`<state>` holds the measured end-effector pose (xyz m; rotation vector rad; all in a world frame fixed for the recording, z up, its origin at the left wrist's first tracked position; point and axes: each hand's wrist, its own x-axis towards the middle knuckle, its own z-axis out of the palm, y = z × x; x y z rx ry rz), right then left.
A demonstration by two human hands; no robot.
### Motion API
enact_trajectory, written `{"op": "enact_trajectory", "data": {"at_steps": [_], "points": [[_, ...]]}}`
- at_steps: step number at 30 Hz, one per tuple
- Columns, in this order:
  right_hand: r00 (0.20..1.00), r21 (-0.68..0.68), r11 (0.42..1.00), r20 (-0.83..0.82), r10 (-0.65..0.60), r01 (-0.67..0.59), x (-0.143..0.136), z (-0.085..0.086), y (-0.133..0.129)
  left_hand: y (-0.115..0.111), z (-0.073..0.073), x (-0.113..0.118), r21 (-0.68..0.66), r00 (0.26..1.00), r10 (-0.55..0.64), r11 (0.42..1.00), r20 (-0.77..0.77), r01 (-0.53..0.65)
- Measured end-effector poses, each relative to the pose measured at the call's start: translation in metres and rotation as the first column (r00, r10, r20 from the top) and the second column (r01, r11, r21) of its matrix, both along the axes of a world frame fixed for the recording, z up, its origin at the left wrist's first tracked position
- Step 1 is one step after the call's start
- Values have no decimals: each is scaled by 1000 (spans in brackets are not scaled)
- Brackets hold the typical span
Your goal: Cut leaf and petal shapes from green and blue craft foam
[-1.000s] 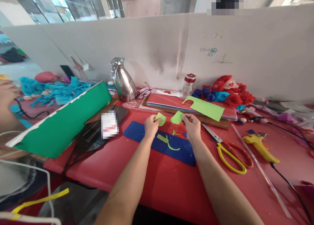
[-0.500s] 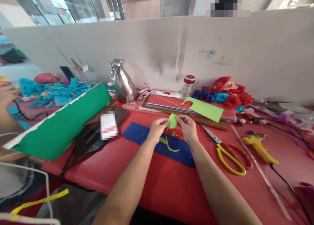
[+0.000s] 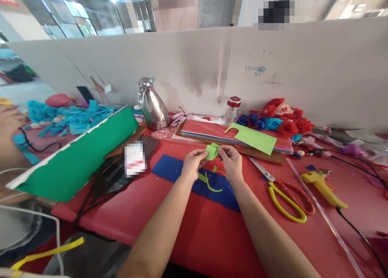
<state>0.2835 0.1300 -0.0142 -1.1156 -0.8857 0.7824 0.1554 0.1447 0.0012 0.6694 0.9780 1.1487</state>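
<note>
Between my two hands is a small light-green piece of craft foam or paper, which looks bent or folded over at the top. My left hand pinches its left edge. The fingers of my right hand close on its right side. Below them on the red table lies a dark blue strip of sheet, partly covered by my wrists. Narrow green offcuts rest on it. A larger green sheet with a rounded cut-out lies behind my right hand, on a stack of coloured sheets.
Right of my arm are scissors with yellow and red handles, a clear stick and a yellow glue gun with its cord. Behind stand a steel jug and a glass jar. A green board leans at left, near another person's arm.
The green piece was flatter and upright; now it is bent over, with a fold or flap showing at its top. Both hands stay nearly in place, and the view has tilted slightly.
</note>
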Motion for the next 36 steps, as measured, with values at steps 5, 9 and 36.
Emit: {"op": "enact_trajectory", "data": {"at_steps": [5, 9, 36], "points": [[998, -15, 999, -41, 52, -52, -2, -1, 1, -3, 2, 1, 72, 996, 56, 996, -68, -51], [992, -31, 995, -86, 90, -93, 0, -1, 1, -3, 3, 1, 92, 992, 55, 995, -112, -45], [993, -66, 991, 5, 114, -113, -2, -8, 3, -3, 5, 0, 18, 988, -102, 994, -113, 105]]}}
